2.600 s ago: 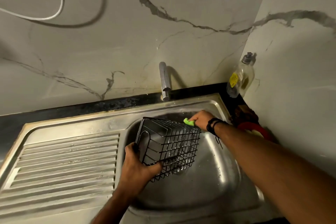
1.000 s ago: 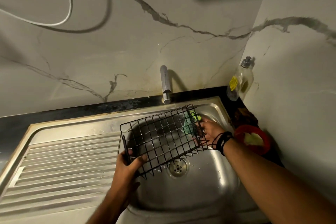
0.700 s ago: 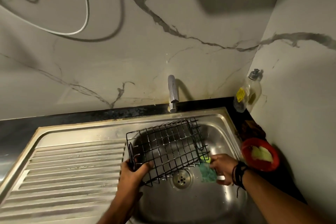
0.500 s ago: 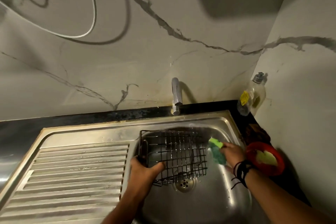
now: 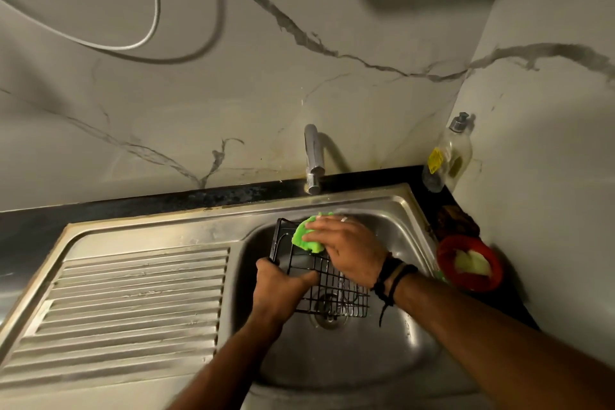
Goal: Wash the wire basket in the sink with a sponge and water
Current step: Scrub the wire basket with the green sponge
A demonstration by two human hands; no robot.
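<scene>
A black wire basket sits in the steel sink bowl, over the drain. My left hand grips its near left rim, thumb hooked over the wire. My right hand holds a bright green sponge and presses it down on the basket's far end. The hand covers much of the sponge and the basket's middle. The tap stands just behind the bowl; no water stream is visible.
A ribbed steel drainboard lies left of the bowl. At the right corner stand a clear soap bottle, a dark scrubber and a red dish holding something pale. Marble walls close in behind and on the right.
My right hand has brought the sponge from the basket's right side up over its top far end. The basket has been turned and sits lower in the bowl, still held by my left hand.
</scene>
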